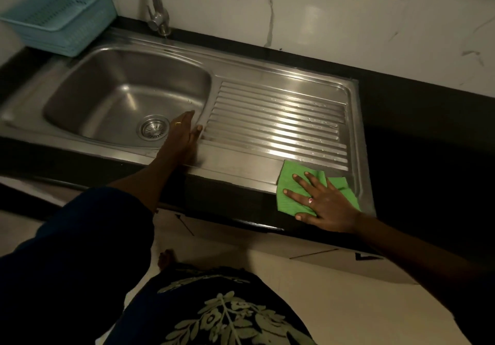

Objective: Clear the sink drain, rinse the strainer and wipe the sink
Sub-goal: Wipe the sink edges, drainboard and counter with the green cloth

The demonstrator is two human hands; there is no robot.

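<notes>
The steel sink [112, 50] has a bowl on the left and a ribbed drainboard [278, 119] on the right. The round metal strainer [153, 128] sits in the drain at the bottom of the bowl. My left hand [183, 134] rests with straight fingers on the bowl's front right rim, just right of the strainer. A green cloth [288, 192] lies flat on the drainboard's front right corner. My right hand [321, 201] presses on it with fingers spread.
A chrome tap [158, 9] stands behind the bowl. A light blue plastic basket [61, 15] sits on the black counter [417, 119] at the back left. White marble wall tiles rise behind. The floor and my patterned clothing show below the counter edge.
</notes>
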